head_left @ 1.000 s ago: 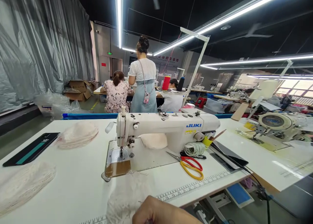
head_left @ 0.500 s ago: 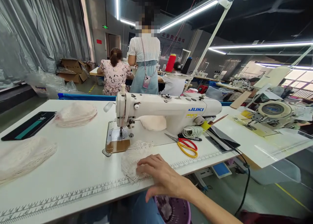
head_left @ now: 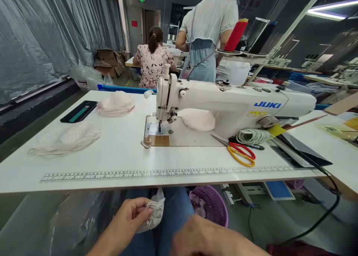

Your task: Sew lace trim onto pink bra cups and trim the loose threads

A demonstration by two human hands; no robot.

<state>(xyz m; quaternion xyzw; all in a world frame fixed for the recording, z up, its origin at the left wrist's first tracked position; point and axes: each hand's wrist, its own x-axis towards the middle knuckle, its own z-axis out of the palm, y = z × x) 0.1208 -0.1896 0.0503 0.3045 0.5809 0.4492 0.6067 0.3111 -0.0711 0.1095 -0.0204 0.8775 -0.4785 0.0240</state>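
Observation:
My left hand (head_left: 130, 217) is below the table's front edge, above my lap, with thumb and fingers pinching a small white lace fabric piece (head_left: 157, 214). My right hand (head_left: 205, 235) is to its right, low in the view and smeared by motion; its fingers are hidden. In front of me stands a white JUKI sewing machine (head_left: 237, 99), with a cream fabric piece (head_left: 199, 120) lying under its arm. On the table's left side lie a lace fabric stack (head_left: 68, 138) and a cream fabric stack (head_left: 116, 104).
Red-and-yellow-handled scissors (head_left: 241, 154) and a coil of pale cord (head_left: 253, 136) lie beside the machine. A ruler strip (head_left: 167, 173) runs along the table's front. Below, a purple basket (head_left: 214, 204) stands on the floor. A dark phone-like slab (head_left: 78, 111) lies left. Several people work beyond.
The lace piece has left the tabletop and is now in my left hand over my lap. My right hand has drawn back off the table. The view has turned left and down.

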